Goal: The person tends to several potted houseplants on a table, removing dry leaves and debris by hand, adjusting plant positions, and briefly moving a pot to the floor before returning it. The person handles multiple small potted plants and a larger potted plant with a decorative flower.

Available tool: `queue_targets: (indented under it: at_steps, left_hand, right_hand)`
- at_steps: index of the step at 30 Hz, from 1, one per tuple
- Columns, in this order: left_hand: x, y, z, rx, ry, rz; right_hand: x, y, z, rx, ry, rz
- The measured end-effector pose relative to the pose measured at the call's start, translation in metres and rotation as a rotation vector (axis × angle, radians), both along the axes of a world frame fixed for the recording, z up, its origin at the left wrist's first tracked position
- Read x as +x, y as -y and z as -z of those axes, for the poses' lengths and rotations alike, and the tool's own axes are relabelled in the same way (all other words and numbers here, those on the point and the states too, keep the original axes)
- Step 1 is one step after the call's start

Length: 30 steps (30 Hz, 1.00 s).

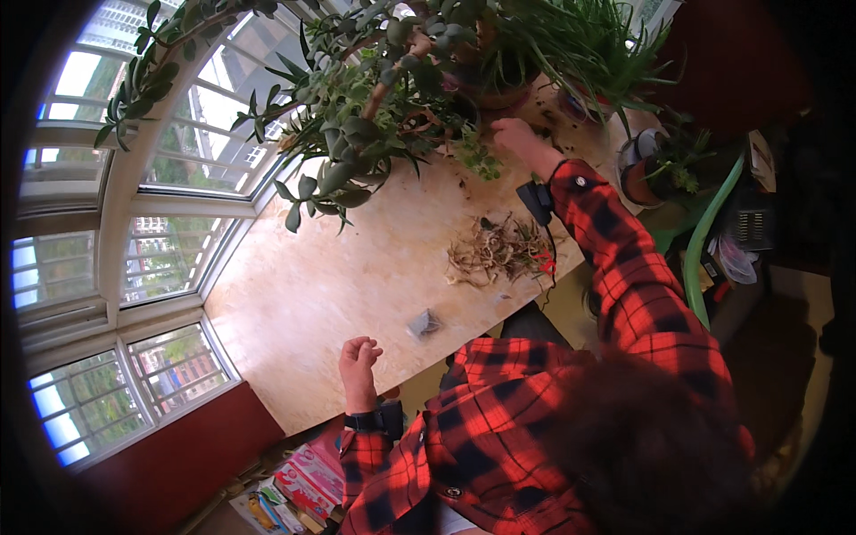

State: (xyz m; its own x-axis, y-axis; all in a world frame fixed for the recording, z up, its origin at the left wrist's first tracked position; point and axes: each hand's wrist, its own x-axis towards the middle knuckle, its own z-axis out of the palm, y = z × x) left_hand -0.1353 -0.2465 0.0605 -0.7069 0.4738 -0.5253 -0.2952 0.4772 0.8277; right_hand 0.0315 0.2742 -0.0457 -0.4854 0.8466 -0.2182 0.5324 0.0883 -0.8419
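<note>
My right hand (521,139) reaches to the far side of the tabletop (321,267), beside a low leafy plant (480,152) and in front of a plant pot (500,97). Its fingertips are partly hidden, so I cannot see whether it holds anything. My left hand (359,361) is raised over the near left of the tabletop, fingers curled in, with nothing visible in it. A heap of dried leaves and stems (498,251) lies between me and the right hand. To the right of my left hand sits a small grey packet (424,324).
A large succulent (354,134) overhangs the table's far side. Long-leaved potted greenery (588,47) stands beyond the right hand. A small potted plant (645,180) is at the right edge. Barred windows (180,254) border the left. Dark soil crumbs (567,142) are scattered nearby.
</note>
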Motion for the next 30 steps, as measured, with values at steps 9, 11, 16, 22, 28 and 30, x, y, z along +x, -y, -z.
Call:
queue_targets:
  at_steps: [9,11,16,22,28,30]
  left_hand:
    - [-0.009,0.028,-0.005,-0.087,0.007,-0.049]
    - [-0.009,0.035,-0.002,-0.103,0.007,-0.048]
    - [-0.008,0.034,0.001,-0.122,0.006,-0.013]
    - [0.002,-0.002,-0.005,-0.068,-0.015,0.061]
    - [0.004,-0.047,-0.009,-0.009,-0.035,0.179]
    - [0.005,-0.071,-0.012,0.042,-0.032,0.224]
  right_hand:
    - [-0.06,-0.035,0.018,-0.634,-0.146,0.276]
    - [-0.061,-0.042,0.031,-0.638,-0.146,0.237]
    - [-0.054,-0.057,0.064,0.062,-0.039,-0.391]
    - [-0.061,-0.038,0.063,0.399,0.438,-0.366]
    - [-0.054,0.005,0.055,0.275,0.494,-0.089]
    - [-0.049,0.024,0.051,0.082,0.332,0.11]
